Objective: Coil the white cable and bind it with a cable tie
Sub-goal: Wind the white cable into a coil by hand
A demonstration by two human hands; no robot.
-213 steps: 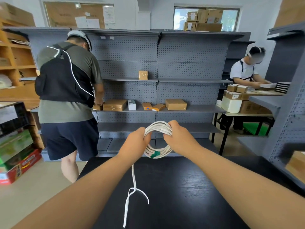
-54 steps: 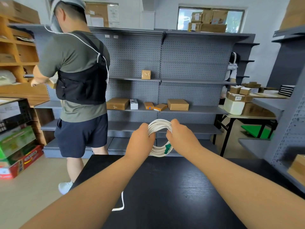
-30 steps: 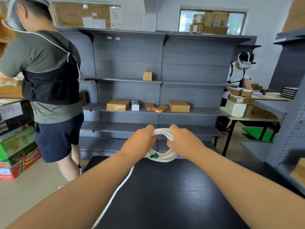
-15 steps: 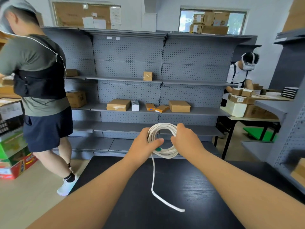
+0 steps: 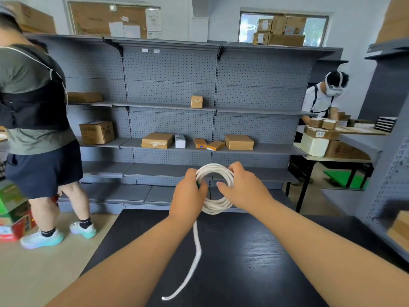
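Across the far side runs the tall grey perforated-metal shelving (image 5: 172,69), with a few brown cardboard boxes (image 5: 157,140) on its middle shelves; none of it bears on your job. Nearer, the black wood-grain bench (image 5: 254,251) lies below your arms and gives the cable somewhere to trail. A person in a green shirt and dark shorts (image 5: 33,107) stands at the left by the shelving. Another person in a white shirt (image 5: 321,103) works at a table at the far right. Both are well apart from you.

The white cable (image 5: 215,206) is wound into a round coil of many turns. You hold it upright in the air over the bench's far edge, facing you, so you can see how the turns lie. Your left hand (image 5: 188,198) is closed round the coil's left side, clamping the turns so they cannot spring loose. Your right hand (image 5: 243,191) pinches the right side, thumb inside the ring and fingers over the top, placed to guide a further turn. From under the left hand the loose tail (image 5: 197,251) hangs down and curves to its free end over the near part of the bench. I judge little winding is left before binding. A green sliver (image 5: 197,185) shows at your left fingers; whether it is the cable tie I cannot tell.
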